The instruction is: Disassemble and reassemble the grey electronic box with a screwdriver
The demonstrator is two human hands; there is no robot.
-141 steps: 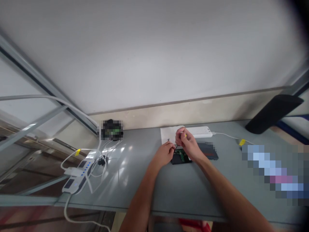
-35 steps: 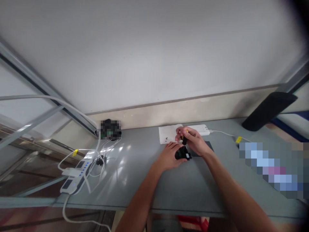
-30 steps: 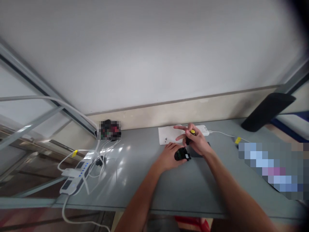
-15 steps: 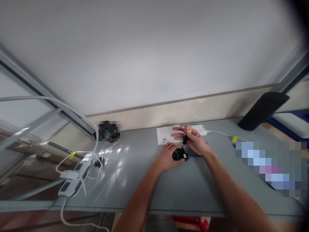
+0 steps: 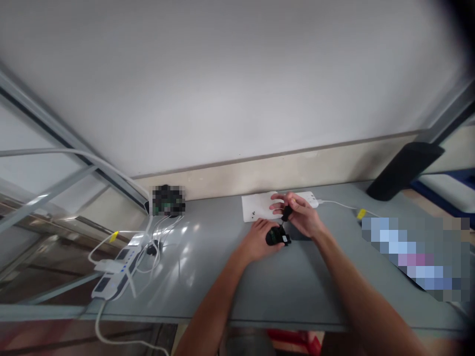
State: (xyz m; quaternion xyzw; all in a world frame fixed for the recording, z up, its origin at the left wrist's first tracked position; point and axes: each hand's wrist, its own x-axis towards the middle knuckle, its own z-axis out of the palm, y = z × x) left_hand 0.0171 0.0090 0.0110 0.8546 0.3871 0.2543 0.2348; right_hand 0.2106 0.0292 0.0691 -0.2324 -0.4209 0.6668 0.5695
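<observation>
A small black device with a green circuit board (image 5: pixel 276 237) lies on the grey table, and my left hand (image 5: pixel 259 241) grips it from its left side. Over its far edge my right hand (image 5: pixel 301 212) holds a screwdriver (image 5: pixel 287 213) with a black handle, tilted, its shaft pointing down at the device. Thumb and finger pinch the handle's top while other fingers stretch out to the left. Behind my hands lies a white sheet (image 5: pixel 256 205) with several tiny dark pieces (image 5: pixel 253 214) on it. A dark flat thing (image 5: pixel 302 234) is partly hidden under my right hand.
A white power strip (image 5: pixel 115 274) with tangled cables stands at the table's left. Behind it is a blurred-out dark object (image 5: pixel 168 200). Another white strip (image 5: pixel 310 199) with a cable lies at the back. To the right stand a black cylinder (image 5: pixel 404 170) and a pixelated screen-like object (image 5: pixel 415 257).
The fingers of my right hand have shifted slightly on the screwdriver, which stays at the device. My left hand keeps its hold. The whole view has moved a little.
</observation>
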